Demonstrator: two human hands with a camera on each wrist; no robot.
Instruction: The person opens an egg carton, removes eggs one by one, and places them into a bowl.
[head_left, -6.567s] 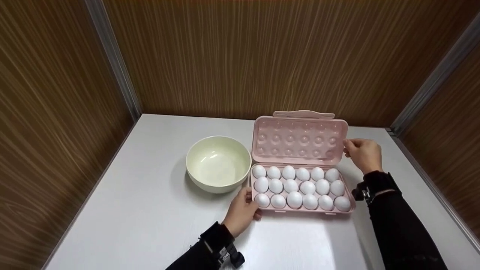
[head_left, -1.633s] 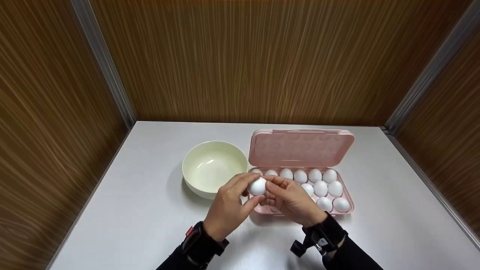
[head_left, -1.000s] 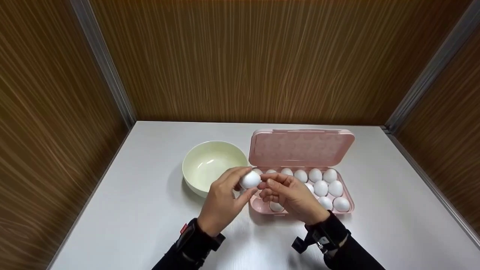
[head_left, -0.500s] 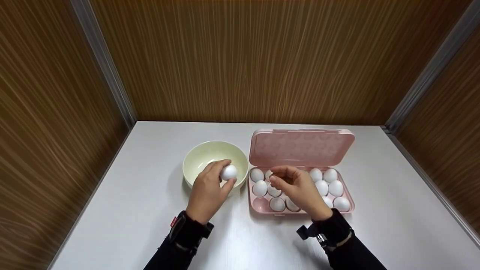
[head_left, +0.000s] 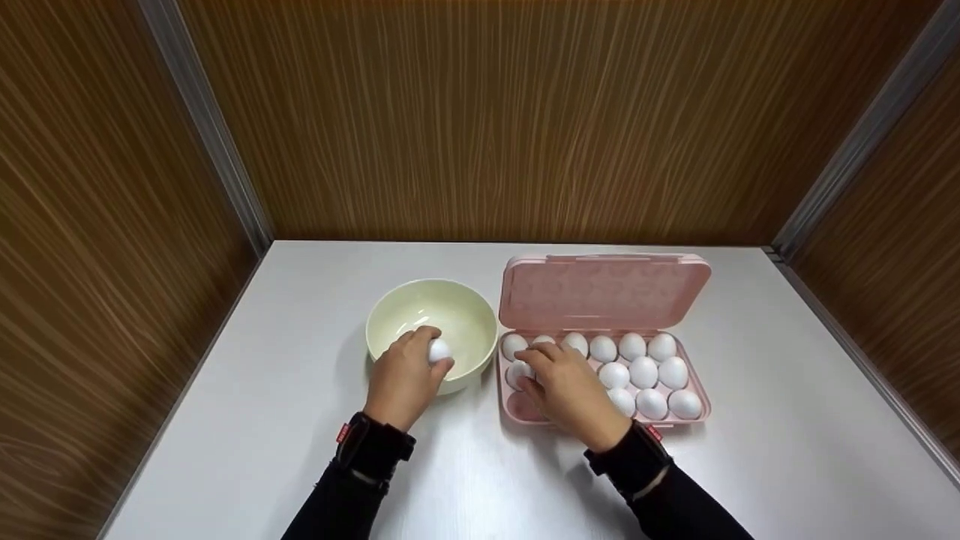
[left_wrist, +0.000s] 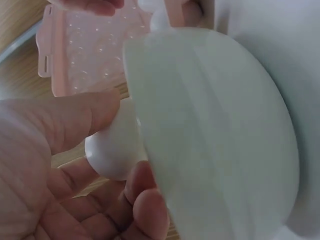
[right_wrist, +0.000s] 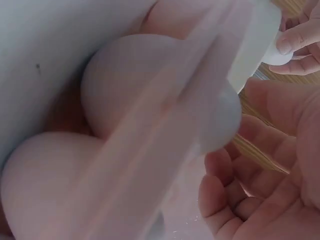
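We take the round pale-green ceramic bowl [head_left: 431, 330] as our landmark; it stands on the white table [head_left: 300, 420]. Our left hand [head_left: 405, 379] reaches over the bowl's near rim and grasps a smooth white egg [head_left: 439, 350] between thumb and curled fingers. In the left wrist view the egg [left_wrist: 112, 147] sits just outside the bowl's wall [left_wrist: 220, 140], touching it or very nearly so; we cannot tell which. We see nothing lying inside the bowl.

Just to the right of the bowl, almost against it, stands the pink plastic egg box [head_left: 600, 409] with its hinged lid [head_left: 604, 292] raised at the far side. The box holds rows of white eggs [head_left: 645, 371]; those on the side away from the bowl lie in plain sight, three rows deep. At the corner of the box nearest the bowl and nearest us, one pink cup [head_left: 521, 407] shows bare.

Our right hand [head_left: 566, 390] lies over the part of the box closest to the bowl, palm down, fingers bent over the eggs there. Whether it grasps one or only rests on them we cannot tell: the hand hides its own fingertips, and the right wrist view is too close and blurred, showing only rounded eggs [right_wrist: 135, 85] against the box wall.

Both forearms wear black sleeves [head_left: 352, 487].
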